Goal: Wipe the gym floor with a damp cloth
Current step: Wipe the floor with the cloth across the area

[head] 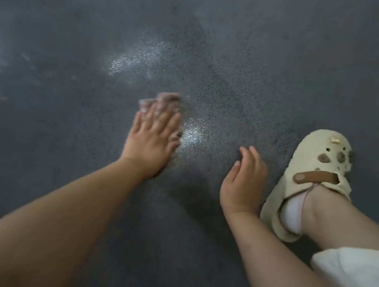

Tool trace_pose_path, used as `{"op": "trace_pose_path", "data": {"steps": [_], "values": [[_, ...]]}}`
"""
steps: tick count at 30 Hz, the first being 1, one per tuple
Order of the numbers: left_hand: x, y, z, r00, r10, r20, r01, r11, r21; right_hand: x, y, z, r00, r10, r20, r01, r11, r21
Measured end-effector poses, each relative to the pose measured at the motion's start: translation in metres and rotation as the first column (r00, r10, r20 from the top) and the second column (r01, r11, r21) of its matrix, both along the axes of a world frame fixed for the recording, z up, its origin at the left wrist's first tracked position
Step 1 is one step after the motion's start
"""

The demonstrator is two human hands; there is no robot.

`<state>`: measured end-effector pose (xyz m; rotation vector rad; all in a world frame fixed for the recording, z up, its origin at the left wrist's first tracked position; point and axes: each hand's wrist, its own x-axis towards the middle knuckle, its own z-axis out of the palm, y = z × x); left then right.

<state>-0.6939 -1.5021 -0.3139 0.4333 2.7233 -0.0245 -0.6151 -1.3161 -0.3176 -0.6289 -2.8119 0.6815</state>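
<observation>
Our left hand (pixel 152 139) lies flat, fingers straight, pressing the cloth (pixel 164 104) onto the gym floor (pixel 252 56); only the cloth's pinkish, patterned far end shows past our fingertips, and it is blurred. Our right hand (pixel 241 184) holds nothing, its fingers loosely extended and slightly bent, just beside our cream clog (pixel 307 175); we cannot tell whether it touches the floor. The two hands are apart, with bare floor between them.

The floor is dark grey and finely textured. A wet, shiny patch (pixel 192 134) glints just right of the cloth, and a larger one (pixel 134 61) lies farther ahead. Paler, hazy smears mark the upper left. The clog has a brown strap and is worn over a white sock (pixel 293 211); white fabric (pixel 358 271) covers our knee at lower right. Open floor runs to every edge of the view ahead and to the left.
</observation>
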Motion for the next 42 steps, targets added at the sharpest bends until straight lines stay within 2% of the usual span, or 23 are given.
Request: {"op": "trace_pose_path", "data": {"steps": [2, 4, 6, 8, 10, 11, 13, 16, 18, 20, 22, 23, 24, 25, 26, 27, 28, 29, 31, 34, 36, 39, 42], "values": [[0.016, -0.031, 0.003, 0.96, 0.279, -0.007, -0.279, 0.96, -0.02, 0.006, -0.012, 0.002, 0.999, 0.04, 0.014, -0.041, 0.999, 0.009], [0.039, -0.029, 0.0, 0.907, 0.419, 0.032, -0.419, 0.908, -0.018, 0.008, -0.025, 0.004, 0.998, 0.059, 0.037, -0.06, 0.998, 0.006], [0.072, -0.006, -0.004, 0.953, 0.301, 0.037, -0.302, 0.953, 0.028, 0.008, -0.043, 0.007, 0.993, 0.089, 0.072, -0.089, 0.996, -0.007], [0.104, 0.008, -0.005, 0.999, 0.028, -0.028, -0.022, 0.982, 0.185, 0.011, -0.063, 0.01, 0.985, 0.142, 0.099, -0.14, 0.99, -0.029], [0.116, -0.008, -0.008, 0.977, -0.209, -0.047, 0.215, 0.949, 0.232, 0.015, -0.082, 0.016, 0.969, 0.207, 0.132, -0.2, 0.978, -0.062], [0.114, -0.024, -0.01, 0.968, -0.245, -0.053, 0.251, 0.946, 0.208, 0.018, -0.091, 0.018, 0.958, 0.248, 0.145, -0.24, 0.968, -0.068], [0.11, -0.061, -0.013, 0.991, -0.123, -0.049, 0.13, 0.978, 0.161, 0.023, -0.111, 0.022, 0.926, 0.337, 0.17, -0.332, 0.941, -0.06], [0.112, -0.129, -0.011, 0.961, 0.274, -0.049, -0.269, 0.959, 0.084, 0.029, -0.14, 0.027, 0.858, 0.445, 0.255, -0.45, 0.892, -0.042], [0.126, -0.183, -0.006, 0.829, 0.56, -0.008, -0.56, 0.829, -0.007, 0.035, -0.159, 0.032, 0.793, 0.503, 0.344, -0.523, 0.851, -0.038], [0.139, -0.219, 0.001, 0.614, 0.789, 0.012, -0.788, 0.614, -0.055, 0.042, -0.173, 0.034, 0.706, 0.549, 0.446, -0.596, 0.802, -0.045], [0.141, -0.223, 0.001, 0.412, 0.911, 0.016, -0.911, 0.412, -0.029, 0.049, -0.184, 0.036, 0.659, 0.548, 0.516, -0.629, 0.777, -0.023], [0.138, -0.213, 0.004, 0.355, 0.934, 0.03, -0.935, 0.355, -0.016, 0.052, -0.189, 0.037, 0.647, 0.533, 0.545, -0.628, 0.778, -0.016], [0.137, -0.199, 0.006, 0.38, 0.923, 0.062, -0.924, 0.382, -0.018, 0.055, -0.195, 0.038, 0.639, 0.515, 0.571, -0.622, 0.783, -0.01], [0.14, -0.182, 0.005, 0.5, 0.861, 0.087, -0.864, 0.504, -0.022, 0.057, -0.2, 0.039, 0.635, 0.498, 0.591, -0.615, 0.788, -0.003], [0.149, -0.165, 0.002, 0.678, 0.728, 0.101, -0.734, 0.678, 0.034, 0.059, -0.205, 0.04, 0.633, 0.483, 0.605, -0.61, 0.793, 0.004], [0.161, -0.155, 0.001, 0.854, 0.511, 0.098, -0.52, 0.842, 0.142, 0.061, -0.209, 0.042, 0.632, 0.474, 0.614, -0.605, 0.796, 0.009], [0.174, -0.152, -0.004, 0.959, 0.279, 0.042, -0.282, 0.937, 0.207, 0.062, -0.214, 0.044, 0.626, 0.469, 0.623, -0.606, 0.795, 0.01], [0.183, -0.156, -0.011, 0.993, 0.112, 0.026, -0.115, 0.971, 0.211, 0.063, -0.218, 0.046, 0.616, 0.469, 0.633, -0.611, 0.792, 0.008], [0.183, -0.173, -0.01, 0.998, 0.06, 0.03, -0.064, 0.986, 0.155, 0.065, -0.228, 0.05, 0.598, 0.477, 0.644, -0.625, 0.781, 0.002], [0.179, -0.185, 0.011, 0.973, 0.212, 0.092, -0.216, 0.976, 0.037, 0.072, -0.239, 0.063, 0.586, 0.494, 0.642, -0.648, 0.761, 0.005], [0.178, -0.187, 0.028, 0.93, 0.307, 0.202, -0.308, 0.951, -0.028, 0.077, -0.246, 0.078, 0.591, 0.502, 0.631, -0.665, 0.747, 0.028], [0.184, -0.192, 0.06, 0.896, 0.34, 0.285, -0.354, 0.935, -0.002, 0.088, -0.256, 0.106, 0.608, 0.498, 0.618, -0.667, 0.743, 0.057], [0.208, -0.207, 0.094, 0.905, 0.326, 0.274, -0.337, 0.941, -0.008, 0.108, -0.261, 0.134, 0.645, 0.487, 0.589, -0.655, 0.749, 0.098]]}}
